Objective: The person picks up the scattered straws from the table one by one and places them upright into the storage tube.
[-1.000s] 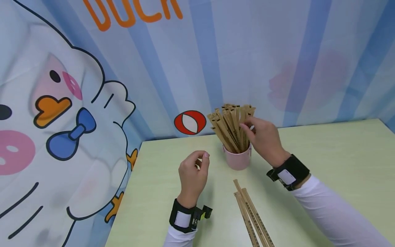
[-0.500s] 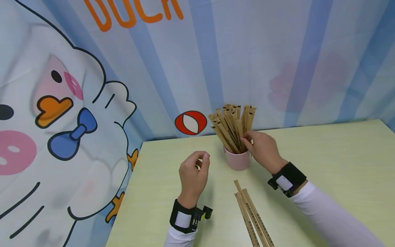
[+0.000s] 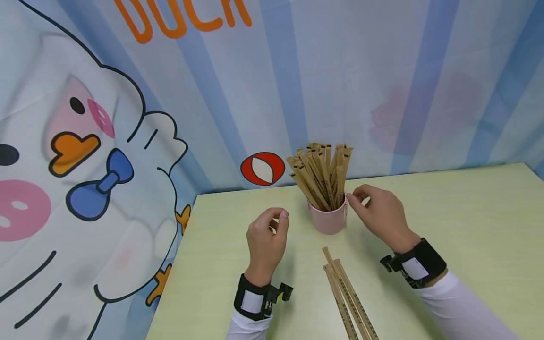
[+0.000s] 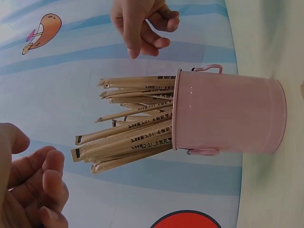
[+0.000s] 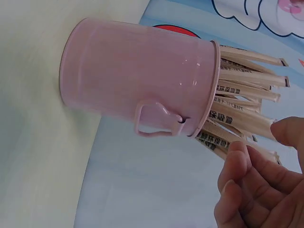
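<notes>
A small pink metal bucket [image 3: 328, 223] with side loops stands at the table's back edge. It is packed with upright straws [image 3: 315, 177] in brown printed paper wrappers that fan out above the rim. My right hand [image 3: 380, 215] is just right of the bucket's rim and holds nothing; in the right wrist view its thumb and fingers stand apart beside the wrapped straws [image 5: 249, 116]. Left of the bucket and nearer me, my left hand [image 3: 265, 245] hovers loosely curled around nothing. The left wrist view has the bucket [image 4: 228, 114] side-on between both hands.
Several more wrapped straws [image 3: 346, 297] lie loosely together on the pale table [image 3: 476, 226], in front of the bucket and between my forearms. Behind the table hangs a blue striped cloth [image 3: 340, 71] with a cartoon duck print [image 3: 140, 245] at the left.
My right hand came down along a wrapped straw into the bucket, released it and drew away to the right. That straw now leans among the others. My left hand stayed put.
</notes>
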The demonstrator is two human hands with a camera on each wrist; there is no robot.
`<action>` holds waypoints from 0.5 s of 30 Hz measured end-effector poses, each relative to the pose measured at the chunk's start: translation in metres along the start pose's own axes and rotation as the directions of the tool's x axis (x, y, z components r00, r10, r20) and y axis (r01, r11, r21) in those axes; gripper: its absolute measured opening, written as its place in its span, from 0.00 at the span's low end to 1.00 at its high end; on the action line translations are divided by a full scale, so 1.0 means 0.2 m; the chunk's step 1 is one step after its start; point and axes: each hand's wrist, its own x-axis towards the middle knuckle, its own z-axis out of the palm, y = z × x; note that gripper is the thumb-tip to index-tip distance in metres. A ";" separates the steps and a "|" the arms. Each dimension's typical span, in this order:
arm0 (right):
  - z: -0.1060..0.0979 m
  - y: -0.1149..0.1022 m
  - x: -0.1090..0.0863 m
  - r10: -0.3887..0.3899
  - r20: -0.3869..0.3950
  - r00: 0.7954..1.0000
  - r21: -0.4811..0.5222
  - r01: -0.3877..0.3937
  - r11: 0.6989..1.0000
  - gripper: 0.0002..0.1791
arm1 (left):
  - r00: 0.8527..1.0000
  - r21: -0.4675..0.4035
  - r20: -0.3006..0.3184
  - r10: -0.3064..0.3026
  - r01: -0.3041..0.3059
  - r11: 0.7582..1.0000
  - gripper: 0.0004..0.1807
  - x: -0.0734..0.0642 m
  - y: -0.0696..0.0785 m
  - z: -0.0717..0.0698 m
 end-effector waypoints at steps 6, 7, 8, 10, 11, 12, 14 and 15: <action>-0.04 0.05 -0.10 0.039 -0.023 0.999 0.027 -0.038 0.999 0.17 | 1.000 -0.003 0.018 -0.012 0.012 1.000 0.11 0.00 0.00 0.01; -0.04 0.06 -0.11 0.044 -0.025 0.999 0.032 -0.044 0.999 0.17 | 1.000 -0.004 0.023 -0.016 0.016 1.000 0.11 0.00 0.01 0.01; -0.04 0.07 -0.12 0.048 -0.027 0.998 0.035 -0.047 0.998 0.17 | 0.999 -0.005 0.028 -0.021 0.021 1.000 0.11 0.00 0.01 0.01; -0.05 0.08 -0.14 0.057 -0.029 0.998 0.044 -0.055 0.997 0.16 | 0.999 -0.006 0.031 -0.025 0.025 1.000 0.11 0.00 0.01 0.01; -0.05 0.08 -0.15 0.058 -0.028 0.998 0.046 -0.057 0.997 0.17 | 0.999 -0.007 0.030 -0.027 0.027 1.000 0.11 0.00 0.01 0.01; -0.05 0.09 -0.16 0.060 -0.025 0.998 0.050 -0.059 0.997 0.17 | 0.999 -0.007 0.028 -0.028 0.028 1.000 0.11 0.00 0.01 0.01; -0.04 0.09 -0.17 0.064 -0.022 0.998 0.055 -0.063 0.996 0.17 | 0.999 0.000 0.036 -0.033 0.033 0.999 0.10 0.00 0.01 0.02; -0.04 0.09 -0.17 0.067 -0.019 0.998 0.057 -0.066 0.996 0.17 | 0.998 0.009 0.046 -0.036 0.035 0.999 0.10 -0.01 0.01 0.02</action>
